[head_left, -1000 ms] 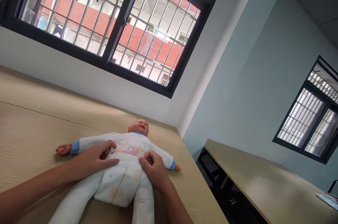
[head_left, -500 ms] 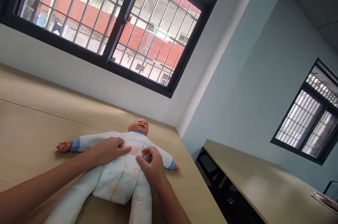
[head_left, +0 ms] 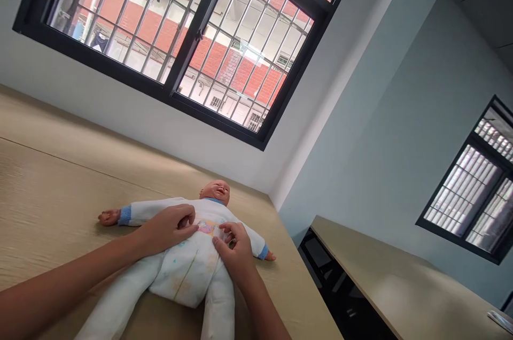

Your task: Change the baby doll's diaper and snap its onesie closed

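on the table, a doll lies face up, its diaper around the hips. left hand and right hand lie at the patterned waistband, fingers curled narrow; whether they pinch it i cannot tell. uneven pulling could skew the band sideways.

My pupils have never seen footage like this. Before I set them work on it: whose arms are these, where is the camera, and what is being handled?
There is no machine here. A person works with two bare hands, and every picture comes from one camera worn on that person's head, looking forward and down. So the arms are the wearer's own. On the table lies a baby doll, on its back, arms spread, in a white suit with blue cuffs. A diaper is worn over the suit. The left hand and right hand are at either side of its printed waistband; whether they grip it is hard to tell.
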The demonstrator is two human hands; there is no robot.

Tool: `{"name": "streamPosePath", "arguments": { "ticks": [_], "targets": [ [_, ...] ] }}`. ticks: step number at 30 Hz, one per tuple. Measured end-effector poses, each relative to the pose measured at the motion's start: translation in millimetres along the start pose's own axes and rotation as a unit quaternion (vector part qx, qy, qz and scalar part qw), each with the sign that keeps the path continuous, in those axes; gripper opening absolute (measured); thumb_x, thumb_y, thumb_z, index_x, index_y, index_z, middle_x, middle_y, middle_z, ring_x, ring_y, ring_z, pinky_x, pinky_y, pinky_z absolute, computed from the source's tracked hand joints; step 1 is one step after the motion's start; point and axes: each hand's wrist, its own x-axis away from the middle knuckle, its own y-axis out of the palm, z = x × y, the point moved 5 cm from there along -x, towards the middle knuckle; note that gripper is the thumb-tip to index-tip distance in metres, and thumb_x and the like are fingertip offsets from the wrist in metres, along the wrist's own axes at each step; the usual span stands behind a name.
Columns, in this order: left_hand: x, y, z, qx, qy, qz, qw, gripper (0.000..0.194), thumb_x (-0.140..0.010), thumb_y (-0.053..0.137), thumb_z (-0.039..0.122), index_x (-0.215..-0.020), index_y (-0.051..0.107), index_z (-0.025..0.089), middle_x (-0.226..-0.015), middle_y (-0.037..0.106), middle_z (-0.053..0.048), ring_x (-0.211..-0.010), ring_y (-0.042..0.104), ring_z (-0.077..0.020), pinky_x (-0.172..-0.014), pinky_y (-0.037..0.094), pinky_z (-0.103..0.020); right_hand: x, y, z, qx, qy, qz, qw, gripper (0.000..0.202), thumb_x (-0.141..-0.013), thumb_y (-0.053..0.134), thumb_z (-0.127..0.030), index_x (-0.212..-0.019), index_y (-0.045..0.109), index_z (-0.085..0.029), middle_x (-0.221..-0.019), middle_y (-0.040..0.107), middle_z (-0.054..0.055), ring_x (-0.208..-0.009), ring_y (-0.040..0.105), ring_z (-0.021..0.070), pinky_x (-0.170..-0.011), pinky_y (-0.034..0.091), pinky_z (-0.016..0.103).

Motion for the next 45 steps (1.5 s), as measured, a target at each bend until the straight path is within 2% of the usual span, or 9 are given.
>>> {"name": "streamPosePath", "arguments": {
  "ticks": [9,14,20,24,28,33,37,45],
  "targets": [
    [-2,2.7,-4,-0.011,0.004,-0.014,1.0,0.021,-0.094,0.051,0.038,-0.084,0.054,0.02,-0.078,0.059,-0.001,-0.075,0.049,-0.0188,-0.069,0.036,-0.032,0,-1,-1,0.011,0.006,0.005,1.0,0.027,-0.077,0.072,-0.027,-0.102,0.074,-0.016,-0.1,0.064,0.007,-0.08,0.057,0.0183,-0.072,0.049,0.031],
    [-1,1.8,1,-0.014,0.006,-0.017,1.0,0.02,-0.094,0.051,0.037,-0.085,0.055,0.019,-0.079,0.059,-0.001,-0.074,0.048,-0.0188,-0.069,0.037,-0.032,0,0,0,0.012,0.007,0.002,1.0,0.027,-0.077,0.072,-0.027,-0.101,0.074,-0.016,-0.101,0.065,0.008,-0.08,0.057,0.0183,-0.072,0.049,0.031],
    [3,-3.1,9,0.01,0.01,0.013,1.0,0.018,-0.091,0.053,0.035,-0.083,0.057,0.019,-0.076,0.06,-0.002,-0.072,0.048,-0.0191,-0.068,0.036,-0.032,0,0,2,0.011,0.007,0.002,1.0,0.026,-0.077,0.072,-0.029,-0.101,0.074,-0.017,-0.1,0.065,0.007,-0.08,0.057,0.0184,-0.074,0.049,0.032],
    [-1,0.1,1,0.01,0.01,0.007,1.0,0.017,-0.09,0.055,0.035,-0.082,0.058,0.02,-0.076,0.061,-0.002,-0.072,0.048,-0.0193,-0.067,0.036,-0.032,0,0,1,0.009,0.004,0.002,1.0,0.026,-0.078,0.073,-0.028,-0.1,0.074,-0.017,-0.1,0.065,0.007,-0.081,0.057,0.0186,-0.073,0.049,0.031],
    [-4,4.7,-8,-0.012,0.002,-0.02,1.0,0.022,-0.094,0.051,0.038,-0.086,0.059,0.019,-0.079,0.062,-0.002,-0.075,0.05,-0.0198,-0.069,0.038,-0.033,0,0,0,0.007,0.005,-0.005,1.0,0.027,-0.077,0.072,-0.027,-0.102,0.074,-0.017,-0.1,0.064,0.007,-0.08,0.057,0.0186,-0.071,0.049,0.031],
    [-3,4.3,-7,-0.029,0.004,-0.038,0.999,0.023,-0.097,0.047,0.035,-0.096,0.062,0.018,-0.08,0.061,-0.001,-0.076,0.051,-0.0199,-0.07,0.039,-0.033,1,-1,0,0.004,0.007,-0.008,1.0,0.028,-0.078,0.071,-0.029,-0.103,0.073,-0.016,-0.101,0.063,0.008,-0.081,0.057,0.019,-0.073,0.048,0.032],
    [-2,1.7,-2,-0.035,0.015,-0.031,0.999,0.029,-0.098,0.047,0.033,-0.109,0.068,0.017,-0.082,0.062,-0.002,-0.077,0.054,-0.021,-0.073,0.041,-0.034,1,-1,-1,0.007,0.009,-0.009,1.0,0.028,-0.078,0.071,-0.028,-0.103,0.073,-0.016,-0.1,0.063,0.007,-0.081,0.056,0.0187,-0.073,0.048,0.031],
    [1,1.1,6,-0.012,0.031,-0.046,0.998,0.043,-0.103,0.043,0.034,-0.131,0.073,0.022,-0.103,0.069,-0.007,-0.092,0.064,-0.0234,-0.087,0.044,-0.035,0,0,1,0.005,0.004,-0.01,1.0,0.03,-0.079,0.071,-0.029,-0.106,0.074,-0.016,-0.1,0.062,0.007,-0.082,0.056,0.0189,-0.074,0.048,0.032]
  ]
}}
